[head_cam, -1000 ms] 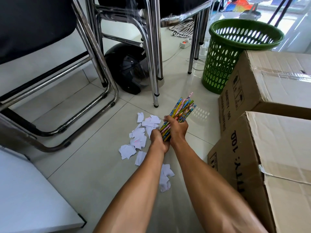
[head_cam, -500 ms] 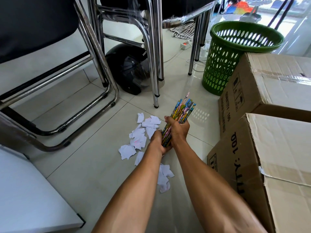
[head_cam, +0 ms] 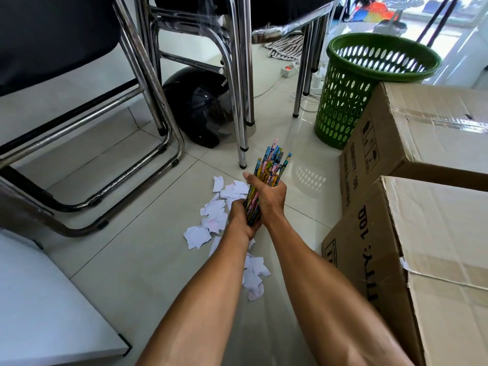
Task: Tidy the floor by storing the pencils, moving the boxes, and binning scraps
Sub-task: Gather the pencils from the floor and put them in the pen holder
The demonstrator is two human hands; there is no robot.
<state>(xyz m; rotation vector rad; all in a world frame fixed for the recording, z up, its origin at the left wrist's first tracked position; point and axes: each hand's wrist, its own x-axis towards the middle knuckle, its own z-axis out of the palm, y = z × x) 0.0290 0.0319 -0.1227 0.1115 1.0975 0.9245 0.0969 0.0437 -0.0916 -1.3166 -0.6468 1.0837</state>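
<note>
Pencils (head_cam: 266, 178) stand bunched in both fists — left hand (head_cam: 241, 220) low, right hand (head_cam: 269, 198) above (both closed tight) — tap the ends level before storing.

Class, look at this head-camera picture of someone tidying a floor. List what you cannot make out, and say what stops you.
- Lower ends of the pencils: covered by the left hand and right hand.
- Inside of the bin: the rim and the far box block it.
- Near box: cut off by the right and bottom edges.
- Some scraps: hidden under the left forearm.
</note>
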